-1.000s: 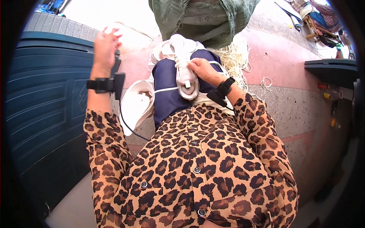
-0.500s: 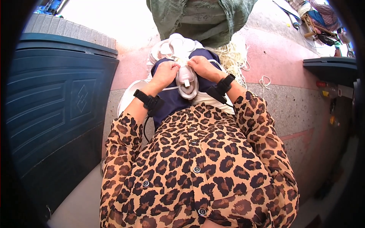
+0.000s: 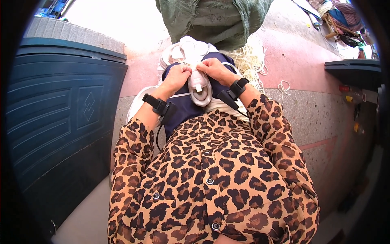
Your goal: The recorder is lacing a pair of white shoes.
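Note:
A white shoe (image 3: 200, 100) lies on my lap over dark blue cloth (image 3: 183, 106). Its round opening faces me, and a small white tag stands out at the tongue. My left hand (image 3: 177, 77) pinches a white shoelace at the shoe's left side, by the lacing. From the other side my right hand (image 3: 218, 70) pinches the lace too, fingertips close to the left ones. The fingers partly hide the lace and the eyelets. Just beyond my hands rest more white shoes (image 3: 191, 48).
A green sack (image 3: 215, 22) stands in front of my knees. To its right, cream laces (image 3: 252, 59) hang in a heap, and one loose lace (image 3: 283, 86) lies on the floor. A dark blue panelled door (image 3: 61, 105) is at my left.
My right hand has shifted slightly left and inward, bringing its fingertips nearer the middle of the shoe. The left hand and the shoe stay almost in place.

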`<act>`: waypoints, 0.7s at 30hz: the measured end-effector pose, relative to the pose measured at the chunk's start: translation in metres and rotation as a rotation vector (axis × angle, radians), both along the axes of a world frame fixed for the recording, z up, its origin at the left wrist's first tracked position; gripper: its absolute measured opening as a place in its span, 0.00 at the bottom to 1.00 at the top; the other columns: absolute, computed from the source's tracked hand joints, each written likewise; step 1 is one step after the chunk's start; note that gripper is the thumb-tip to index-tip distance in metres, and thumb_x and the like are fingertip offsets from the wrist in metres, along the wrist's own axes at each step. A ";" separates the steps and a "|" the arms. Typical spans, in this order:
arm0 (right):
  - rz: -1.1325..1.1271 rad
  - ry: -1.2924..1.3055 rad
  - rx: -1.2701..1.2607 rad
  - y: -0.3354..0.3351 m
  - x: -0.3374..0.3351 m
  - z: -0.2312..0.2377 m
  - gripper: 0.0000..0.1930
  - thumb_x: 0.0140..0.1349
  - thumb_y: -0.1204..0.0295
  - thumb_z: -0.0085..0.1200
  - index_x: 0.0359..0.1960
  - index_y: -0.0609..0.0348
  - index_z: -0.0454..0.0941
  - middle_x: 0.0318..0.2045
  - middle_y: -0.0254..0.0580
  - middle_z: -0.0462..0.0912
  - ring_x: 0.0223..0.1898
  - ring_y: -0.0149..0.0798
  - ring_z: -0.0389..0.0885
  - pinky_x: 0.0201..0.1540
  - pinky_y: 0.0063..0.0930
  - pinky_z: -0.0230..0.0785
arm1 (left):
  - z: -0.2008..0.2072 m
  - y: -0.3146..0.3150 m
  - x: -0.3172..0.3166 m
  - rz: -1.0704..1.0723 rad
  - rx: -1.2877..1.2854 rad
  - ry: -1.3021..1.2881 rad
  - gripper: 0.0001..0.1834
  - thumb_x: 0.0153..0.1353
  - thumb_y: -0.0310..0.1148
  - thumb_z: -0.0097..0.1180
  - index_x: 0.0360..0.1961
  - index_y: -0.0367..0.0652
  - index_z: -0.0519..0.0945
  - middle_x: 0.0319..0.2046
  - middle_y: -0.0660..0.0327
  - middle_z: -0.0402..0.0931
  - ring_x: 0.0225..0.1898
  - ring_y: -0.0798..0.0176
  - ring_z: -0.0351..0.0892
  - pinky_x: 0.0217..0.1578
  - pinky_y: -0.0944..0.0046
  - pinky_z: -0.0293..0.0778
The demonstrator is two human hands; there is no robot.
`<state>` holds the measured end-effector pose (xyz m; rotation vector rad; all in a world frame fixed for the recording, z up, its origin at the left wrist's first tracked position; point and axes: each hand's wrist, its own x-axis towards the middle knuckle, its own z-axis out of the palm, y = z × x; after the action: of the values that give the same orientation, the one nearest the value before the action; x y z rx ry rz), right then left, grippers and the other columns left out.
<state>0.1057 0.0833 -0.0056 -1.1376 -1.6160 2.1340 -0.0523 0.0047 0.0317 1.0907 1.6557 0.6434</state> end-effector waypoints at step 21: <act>0.267 0.125 0.237 0.014 -0.001 0.012 0.10 0.55 0.71 0.51 0.38 0.61 0.70 0.31 0.32 0.72 0.33 0.26 0.69 0.38 0.20 0.63 | 0.036 -0.029 -0.127 0.995 0.444 -0.503 0.10 0.58 0.28 0.40 0.26 0.34 0.71 0.26 0.55 0.72 0.28 0.60 0.72 0.35 0.60 0.72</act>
<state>0.1045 0.0971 0.0060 -0.7389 -1.9896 2.0438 -0.1788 -0.0240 0.0674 0.2425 1.5538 1.8215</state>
